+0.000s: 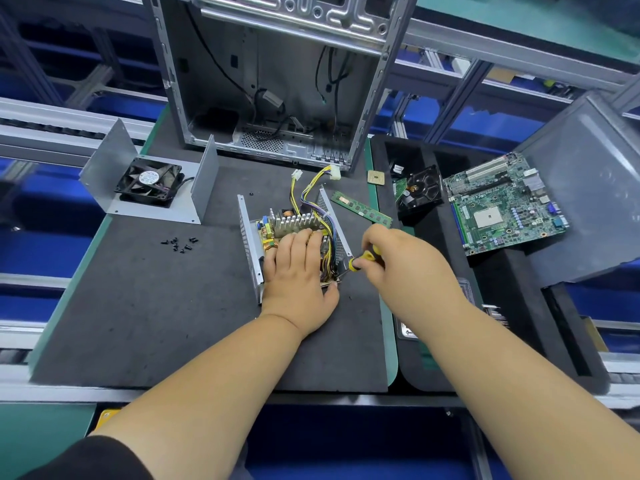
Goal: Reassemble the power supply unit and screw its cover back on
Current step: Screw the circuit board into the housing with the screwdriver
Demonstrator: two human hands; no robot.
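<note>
The open power supply unit [252,237] lies on the dark foam mat, its circuit board, heatsinks and yellow and purple wires exposed. My left hand [299,275] lies flat on the board, fingers straight, pressing it down. My right hand [405,265] grips a yellow and black screwdriver [362,262], whose tip points at the unit's near right corner. The unit's grey metal cover [114,168], with a black fan [149,180] mounted in it, stands apart at the back left. Several small black screws [178,244] lie loose on the mat left of the unit.
An empty computer case [273,74] stands upright behind the unit. A RAM stick [360,208] and a CPU [375,177] lie right of the unit. A black foam tray [540,282] on the right holds a hard drive [420,194] and a green motherboard [505,202].
</note>
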